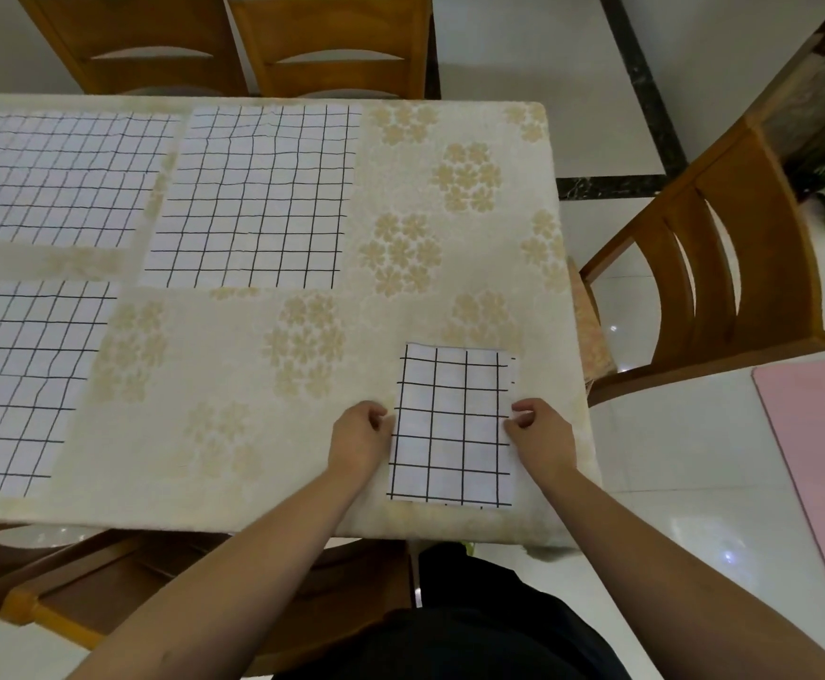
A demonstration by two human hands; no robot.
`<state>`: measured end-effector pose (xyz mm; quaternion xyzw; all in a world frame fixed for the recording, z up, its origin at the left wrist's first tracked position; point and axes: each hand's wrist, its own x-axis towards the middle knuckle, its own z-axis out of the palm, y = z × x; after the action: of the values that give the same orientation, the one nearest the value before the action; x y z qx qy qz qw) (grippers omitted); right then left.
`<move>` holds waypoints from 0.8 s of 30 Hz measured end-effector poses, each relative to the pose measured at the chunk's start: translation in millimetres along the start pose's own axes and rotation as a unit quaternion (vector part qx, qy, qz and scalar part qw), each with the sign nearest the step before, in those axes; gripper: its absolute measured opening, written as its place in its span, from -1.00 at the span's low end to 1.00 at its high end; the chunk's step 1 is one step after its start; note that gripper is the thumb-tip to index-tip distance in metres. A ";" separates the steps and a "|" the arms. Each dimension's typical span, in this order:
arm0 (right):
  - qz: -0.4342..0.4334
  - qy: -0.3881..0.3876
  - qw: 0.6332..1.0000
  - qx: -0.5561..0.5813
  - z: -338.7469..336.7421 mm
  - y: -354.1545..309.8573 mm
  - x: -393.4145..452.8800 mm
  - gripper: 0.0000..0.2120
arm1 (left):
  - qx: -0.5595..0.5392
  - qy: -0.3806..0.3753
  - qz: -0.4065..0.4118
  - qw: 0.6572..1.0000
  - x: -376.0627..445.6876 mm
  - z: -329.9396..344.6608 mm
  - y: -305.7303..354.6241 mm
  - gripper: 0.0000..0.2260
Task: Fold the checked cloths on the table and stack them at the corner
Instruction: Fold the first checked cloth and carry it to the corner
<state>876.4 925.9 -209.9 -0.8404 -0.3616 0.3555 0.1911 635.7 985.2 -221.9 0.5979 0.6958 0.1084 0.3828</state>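
Four checked cloths on table [450, 306]: one folded, three flat. Folded cloth [452, 427] lying near the table's right front corner, held between both hands. Left hand [359, 436] at its left edge, fingers curled, fingertips meeting the hem about midway along. Right hand [540, 434] at its right edge, thumb and fingers pinched on the hem at the same height. Both grips closed on the folded cloth, which lies flat against the cream flowered tablecloth [302, 346]. Well left of the left hand, near unfolded cloth [22, 385] spread flat and running off the picture's edge. Beyond the hands, toward the far side, middle unfolded cloth [253, 196] lying flat, and further left of it far-left unfolded cloth [57, 179]. Past the right hand, off the table's end, side chair [710, 282]. Behind the far edge, two wooden chairs [332, 46]. Right of the arms on the floor, pink mat [818, 458].
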 end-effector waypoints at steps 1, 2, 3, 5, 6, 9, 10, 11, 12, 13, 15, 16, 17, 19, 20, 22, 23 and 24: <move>0.002 0.001 1.000 -0.001 -0.1 1.6 -0.1 -0.79 | 0.001 -0.002 -0.004 1.000 2.5 0.7 1.9 -0.80; 0.005 0.003 1.000 -0.001 -0.2 3.0 -0.2 -0.80 | 0.002 -0.006 -0.008 1.000 4.8 1.4 3.8 -0.82; 0.007 0.006 1.000 0.000 0.1 4.7 0.2 -0.80 | 0.003 -0.008 -0.010 1.000 6.8 2.4 5.2 -0.84; 0.009 0.011 1.000 0.000 0.9 7.2 1.5 -0.80 | 0.007 -0.011 -0.014 1.000 10.1 4.2 7.4 -0.86; 0.009 0.012 1.000 -0.001 0.9 7.5 1.7 -0.81 | 0.009 -0.014 -0.018 1.000 11.1 5.0 9.1 -0.86; 0.010 0.010 1.000 0.006 0.8 7.5 2.5 -0.81 | 0.019 -0.020 -0.030 0.999 14.3 7.7 12.9 -0.87; 0.009 0.009 1.000 0.007 0.8 7.3 2.7 -0.81 | 0.021 -0.021 -0.034 0.999 15.1 8.5 13.8 -0.87; 0.009 0.008 1.000 0.006 1.1 6.9 3.1 -0.80 | 0.022 -0.024 -0.038 0.999 15.5 9.0 14.7 -0.87; 0.010 0.007 1.000 0.005 1.4 6.4 3.4 -0.79 | 0.020 -0.028 -0.043 0.998 15.4 9.1 15.7 -0.88; 0.012 0.008 1.000 0.004 2.0 6.2 3.9 -0.78 | 0.016 -0.032 -0.048 0.998 15.4 9.5 16.3 -0.88; 0.020 0.015 1.000 0.006 3.0 5.9 4.9 -0.76 | 0.005 -0.039 -0.052 0.998 14.2 9.5 17.7 -0.89; 0.023 0.018 1.000 0.004 3.4 6.0 5.3 -0.76 | 0.003 -0.042 -0.051 0.998 13.6 9.4 18.4 -0.89; 0.025 0.019 1.000 0.000 3.7 6.3 5.6 -0.75 | 0.004 -0.045 -0.049 0.998 13.1 9.3 18.5 -0.88; 0.024 0.019 0.999 -0.008 4.1 7.2 5.9 -0.76 | 0.006 -0.048 -0.041 0.998 12.0 8.3 19.2 -0.86; 0.024 0.019 0.999 -0.009 4.1 7.8 6.1 -0.76 | -0.001 -0.049 -0.035 0.998 11.4 7.8 19.9 -0.85; 0.024 0.018 0.999 -0.009 4.4 8.3 6.6 -0.76 | -0.034 -0.052 -0.034 0.998 11.0 7.3 21.2 -0.82; 0.024 0.018 0.999 -0.009 4.5 8.6 7.0 -0.76 | -0.049 -0.056 -0.040 0.996 11.3 7.3 21.4 -0.80; 0.025 0.018 0.999 -0.009 4.8 8.7 7.3 -0.75 | -0.059 -0.061 -0.048 0.995 11.7 7.2 21.5 -0.78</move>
<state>880.5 925.9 -221.5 -0.8570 -0.3406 0.3415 0.1813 656.6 999.4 -218.4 0.5457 0.6912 0.0944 0.4643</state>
